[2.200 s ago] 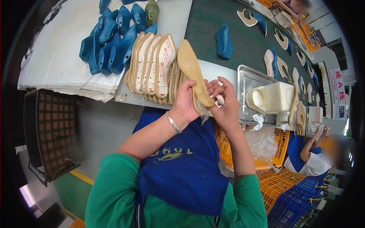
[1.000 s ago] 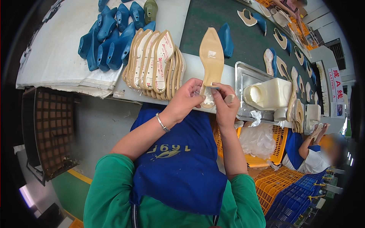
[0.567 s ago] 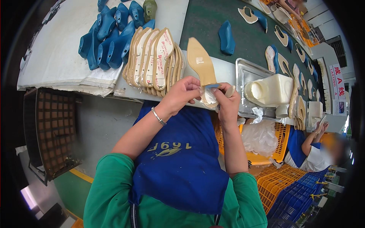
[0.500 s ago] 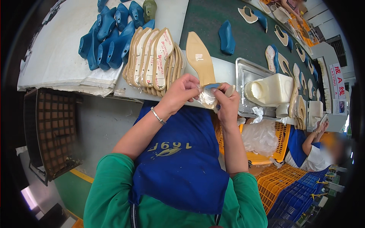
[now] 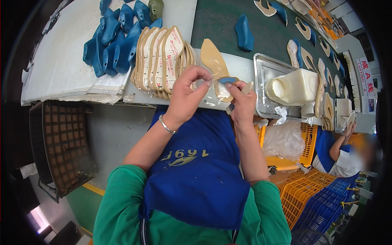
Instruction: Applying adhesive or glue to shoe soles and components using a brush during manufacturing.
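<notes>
A tan insole (image 5: 213, 57) stands out from my right hand, its pointed toe end away from me. My right hand (image 5: 244, 104) is closed on it near a blue piece (image 5: 228, 80) at its middle; a pale, rounded-end strip (image 5: 247, 87) also sticks up from those fingers. My left hand (image 5: 185, 94) is closed, thumb and forefinger pinching what looks like clear film (image 5: 214, 76) beside the insole. Just left of my hands, several insoles with white, red-printed undersides (image 5: 173, 57) stand packed in a row.
Blue shoe lasts (image 5: 110, 30) cluster at the far left. A metal tray (image 5: 260, 81) holds a cream plastic container (image 5: 298, 86). Lasts and insoles lie on the green belt (image 5: 220, 20). Orange crates (image 5: 294, 196) are at right, near another person's arm (image 5: 337, 149). A dark rack (image 5: 61, 143) stands at left.
My left hand has drawn back left and up from the insole, with the film now stretched between. My right hand keeps its hold. The whole view has shifted slightly.
</notes>
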`<state>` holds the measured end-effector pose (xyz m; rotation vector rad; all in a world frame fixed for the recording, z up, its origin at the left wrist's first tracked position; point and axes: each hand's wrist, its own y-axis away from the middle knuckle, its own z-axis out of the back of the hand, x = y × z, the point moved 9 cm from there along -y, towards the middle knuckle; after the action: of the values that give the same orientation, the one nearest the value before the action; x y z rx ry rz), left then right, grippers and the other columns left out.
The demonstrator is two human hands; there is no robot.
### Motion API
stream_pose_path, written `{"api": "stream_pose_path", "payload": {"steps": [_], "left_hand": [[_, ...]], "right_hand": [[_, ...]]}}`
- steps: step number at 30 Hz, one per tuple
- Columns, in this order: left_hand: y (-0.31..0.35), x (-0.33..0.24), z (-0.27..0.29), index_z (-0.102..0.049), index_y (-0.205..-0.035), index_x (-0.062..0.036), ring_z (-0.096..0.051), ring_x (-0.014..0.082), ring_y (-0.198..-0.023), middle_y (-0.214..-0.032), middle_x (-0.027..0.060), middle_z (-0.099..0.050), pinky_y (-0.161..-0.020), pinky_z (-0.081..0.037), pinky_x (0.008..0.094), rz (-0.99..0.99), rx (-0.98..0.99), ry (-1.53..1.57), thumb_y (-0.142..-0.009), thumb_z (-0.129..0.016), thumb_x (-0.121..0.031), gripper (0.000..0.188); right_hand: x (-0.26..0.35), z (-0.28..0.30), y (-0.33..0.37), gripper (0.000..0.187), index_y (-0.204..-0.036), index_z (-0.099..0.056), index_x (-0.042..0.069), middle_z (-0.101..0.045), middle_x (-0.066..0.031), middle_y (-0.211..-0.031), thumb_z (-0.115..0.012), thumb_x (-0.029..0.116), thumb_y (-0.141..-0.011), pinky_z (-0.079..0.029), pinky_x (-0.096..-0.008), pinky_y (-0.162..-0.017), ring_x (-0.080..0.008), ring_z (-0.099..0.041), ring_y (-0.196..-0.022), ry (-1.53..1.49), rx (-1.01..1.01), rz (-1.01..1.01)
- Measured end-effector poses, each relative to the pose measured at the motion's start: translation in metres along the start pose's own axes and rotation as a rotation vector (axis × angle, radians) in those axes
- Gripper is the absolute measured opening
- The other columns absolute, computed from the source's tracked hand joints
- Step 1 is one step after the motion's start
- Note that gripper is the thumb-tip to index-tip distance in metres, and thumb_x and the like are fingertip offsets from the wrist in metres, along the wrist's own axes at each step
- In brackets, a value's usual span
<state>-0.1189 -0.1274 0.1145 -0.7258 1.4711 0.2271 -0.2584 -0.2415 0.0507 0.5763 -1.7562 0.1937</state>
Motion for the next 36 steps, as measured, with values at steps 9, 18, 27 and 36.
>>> {"api": "stream_pose_path", "payload": {"steps": [9,18,27,36], "left_hand": [[-0.003,0.006,0.019,-0.056,-0.107,-0.0018,-0.064,0.0137,-0.088,-0.102,0.0043,-0.057,-0.07,-0.054,0.0259,0.18,-0.075,0.37,-0.097,-0.051,-0.002,0.011],[0.004,-0.023,-0.014,-0.063,-0.104,0.0021,-0.065,0.0157,-0.088,-0.105,0.0088,-0.062,-0.078,-0.055,0.0287,0.192,0.044,0.367,-0.093,-0.051,0.005,0.017],[0.006,-0.023,-0.039,-0.065,-0.096,0.0026,-0.06,0.012,-0.087,-0.099,0.0066,-0.061,-0.076,-0.049,0.0263,0.116,0.153,0.023,-0.088,-0.053,0.008,0.015],[0.002,-0.043,-0.043,-0.061,-0.09,-0.0038,-0.065,0.0271,-0.078,-0.094,0.0092,-0.061,-0.065,-0.051,0.0352,-0.191,0.087,-0.419,-0.08,-0.057,0.007,0.016]], "right_hand": [[0.002,0.005,-0.005,0.006,-0.083,-0.067,0.003,-0.052,0.0068,-0.065,-0.072,0.006,-0.083,-0.024,-0.0195,-0.049,-0.0008,-0.038,-0.054,-0.055,-0.035,0.029],[0.014,-0.007,-0.01,0.007,-0.086,-0.068,0.0,-0.059,0.0024,-0.072,-0.071,0.006,-0.083,-0.033,-0.0195,-0.055,-0.0039,-0.047,-0.061,-0.028,-0.029,0.117],[0.009,-0.005,-0.01,0.006,-0.09,-0.068,-0.003,-0.066,-0.0027,-0.084,-0.066,0.0,-0.085,-0.044,-0.0207,-0.068,-0.0067,-0.057,-0.075,-0.192,0.01,0.173],[0.022,-0.007,-0.003,0.012,-0.098,-0.069,-0.004,-0.067,-0.0032,-0.09,-0.064,0.0,-0.087,-0.045,-0.0206,-0.071,-0.0069,-0.058,-0.079,-0.156,0.009,0.252]]}}
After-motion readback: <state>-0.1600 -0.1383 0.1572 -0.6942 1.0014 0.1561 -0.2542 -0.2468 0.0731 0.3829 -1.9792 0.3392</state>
